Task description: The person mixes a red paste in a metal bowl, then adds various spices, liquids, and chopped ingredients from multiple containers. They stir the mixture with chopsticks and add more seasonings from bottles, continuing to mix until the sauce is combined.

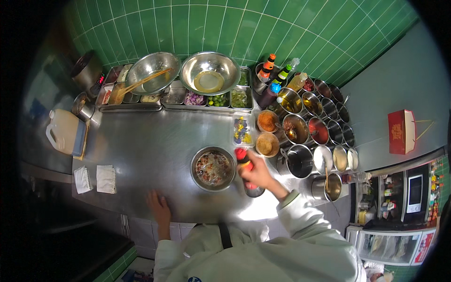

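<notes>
My right hand grips a dark sauce bottle with a red cap, just right of a round steel bowl. Liquid with reddish-brown pieces fills much of that bowl. The bottle leans, its cap towards the far side; whether its base touches the counter I cannot tell. At the counter's front edge my left hand rests with fingers apart, holding nothing. Beyond the bottle stands a clear tray of blue and yellow flowers.
Steel pots of seasonings and several bottles crowd the right. Two large steel bowls sit on ingredient trays along the green tiled wall; chopsticks lie across one. Leftward are folded white cloths and a plastic jug.
</notes>
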A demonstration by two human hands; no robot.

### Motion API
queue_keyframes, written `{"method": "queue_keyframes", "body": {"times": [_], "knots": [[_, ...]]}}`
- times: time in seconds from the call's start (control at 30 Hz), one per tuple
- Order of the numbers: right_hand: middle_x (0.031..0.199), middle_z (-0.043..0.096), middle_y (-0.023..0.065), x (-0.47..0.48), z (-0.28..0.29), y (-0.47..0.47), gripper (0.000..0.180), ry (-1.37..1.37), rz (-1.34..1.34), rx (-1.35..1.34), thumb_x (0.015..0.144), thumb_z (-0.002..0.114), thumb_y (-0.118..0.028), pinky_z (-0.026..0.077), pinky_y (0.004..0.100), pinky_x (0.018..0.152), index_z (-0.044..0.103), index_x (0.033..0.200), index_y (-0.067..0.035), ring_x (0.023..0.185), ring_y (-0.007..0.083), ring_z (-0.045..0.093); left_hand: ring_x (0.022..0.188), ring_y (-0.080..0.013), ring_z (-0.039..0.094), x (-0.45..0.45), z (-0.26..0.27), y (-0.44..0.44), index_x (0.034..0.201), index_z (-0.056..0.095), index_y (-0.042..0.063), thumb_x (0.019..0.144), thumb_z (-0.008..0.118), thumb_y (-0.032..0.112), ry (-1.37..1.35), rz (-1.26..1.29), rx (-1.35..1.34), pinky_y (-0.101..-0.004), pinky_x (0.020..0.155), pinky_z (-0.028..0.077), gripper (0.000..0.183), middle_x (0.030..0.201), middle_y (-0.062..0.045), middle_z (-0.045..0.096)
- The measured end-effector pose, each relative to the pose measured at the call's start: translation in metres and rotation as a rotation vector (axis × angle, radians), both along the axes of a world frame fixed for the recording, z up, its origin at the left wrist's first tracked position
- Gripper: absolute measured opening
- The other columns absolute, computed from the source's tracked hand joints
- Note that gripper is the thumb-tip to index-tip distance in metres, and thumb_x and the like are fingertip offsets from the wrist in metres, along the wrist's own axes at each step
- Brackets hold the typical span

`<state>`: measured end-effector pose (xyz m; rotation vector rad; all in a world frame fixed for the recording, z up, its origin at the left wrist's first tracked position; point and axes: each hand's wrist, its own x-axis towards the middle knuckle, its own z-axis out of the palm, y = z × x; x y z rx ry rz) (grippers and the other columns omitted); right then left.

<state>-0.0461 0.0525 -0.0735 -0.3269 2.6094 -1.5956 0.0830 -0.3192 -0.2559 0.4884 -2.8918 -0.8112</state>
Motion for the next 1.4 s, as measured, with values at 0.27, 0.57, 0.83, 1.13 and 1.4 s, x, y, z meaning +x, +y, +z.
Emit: {"method": "queue_keyframes", "body": {"times": [0.27,0.57,0.83,1.13,1.4], "knots": [[0.075,0.064,0.0203,0.031,-0.059,-0.03,0.047,-0.057,0.156,0.844,0.075,0.059,-0.042,0.051,0.0452,0.061,0.056,0.104,-0.006,0.067,0.0375,0.063,0.136,-0.0422,0.015,0.029,-0.034,-0.092,0.141,0.03,0.006,0.095,0.044,0.021,-0.039,-0.088,-0.402,-0.0521,0.108,0.019,0.05,0.148,-0.019,0.02],[0.082,0.063,0.0134,0.015,-0.079,-0.017,0.041,0.021,0.212,1.122,0.078,0.06,-0.04,0.051,0.0406,0.06,0.055,0.104,-0.009,0.07,0.0296,0.065,0.138,-0.0391,0.011,0.027,-0.042,-0.083,0.143,0.027,0.008,0.094,0.045,0.02,0.03,-0.055,-0.35,-0.0507,0.11,0.014,0.053,0.15,-0.015,0.017],[0.078,0.064,0.0121,0.019,-0.067,-0.029,0.04,0.022,0.326,1.214,0.08,0.059,-0.042,0.051,0.0389,0.06,0.054,0.1,-0.008,0.067,0.0277,0.065,0.138,-0.0381,0.009,0.027,-0.033,-0.08,0.142,0.028,0.008,0.093,0.046,0.019,0.004,-0.041,-0.326,-0.049,0.111,0.013,0.054,0.151,-0.015,0.016],[0.074,0.064,0.0109,0.0,-0.065,-0.067,0.043,-0.079,0.481,1.26,0.08,0.058,-0.045,0.051,0.0397,0.056,0.056,0.103,-0.009,0.062,0.0287,0.065,0.139,-0.0378,0.01,0.026,-0.043,-0.085,0.141,0.028,0.007,0.091,0.048,0.019,-0.093,-0.021,-0.325,-0.0481,0.112,0.011,0.055,0.15,-0.015,0.016],[0.081,0.066,0.0128,-0.022,-0.061,-0.06,0.037,-0.101,0.244,1.264,0.076,0.061,-0.036,0.052,0.0378,0.067,0.062,0.1,-0.008,0.077,0.0272,0.067,0.139,-0.0379,0.007,0.023,-0.026,-0.08,0.142,0.027,0.007,0.092,0.048,0.021,-0.073,-0.019,-0.273,-0.0484,0.112,0.01,0.056,0.15,-0.015,0.016]]}}
